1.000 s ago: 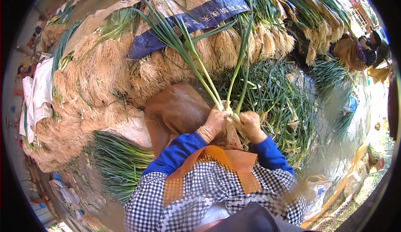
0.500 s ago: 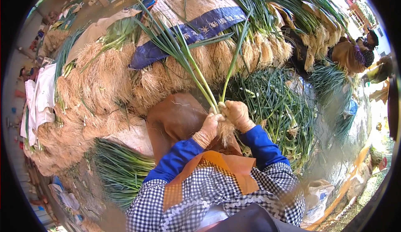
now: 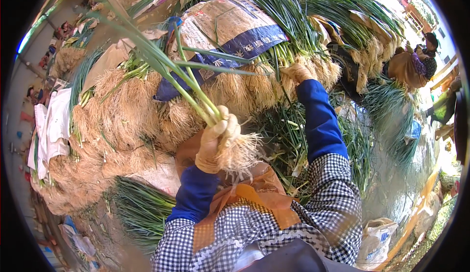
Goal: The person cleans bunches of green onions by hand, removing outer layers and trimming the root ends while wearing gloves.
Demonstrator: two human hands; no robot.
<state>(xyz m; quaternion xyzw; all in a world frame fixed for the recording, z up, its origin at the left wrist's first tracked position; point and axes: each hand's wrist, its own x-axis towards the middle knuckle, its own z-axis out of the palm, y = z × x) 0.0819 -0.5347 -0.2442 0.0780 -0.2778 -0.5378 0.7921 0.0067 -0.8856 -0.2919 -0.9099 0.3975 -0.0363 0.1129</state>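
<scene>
My left hand is closed around a few green onions, gripping them low on their pale stems. Their long leaves slant up and to the left, while the bushy roots hang out beside my fist. Farther off, my right hand is stretched out to the heap, touching the green onions where stems meet roots. Its fingertips are among the stalks, so their grip cannot be made out. A tan and blue woven sack lies over part of that heap.
Rooty bundles line the left. Loose leaves and trimmings cover the ground right of my lap. A green bunch lies at lower left, a white bag at lower right. Another person sits at far right.
Both hands were together at the green onions over my lap. My left hand has moved left and up with them; my right hand has let go and reached forward to the heap.
</scene>
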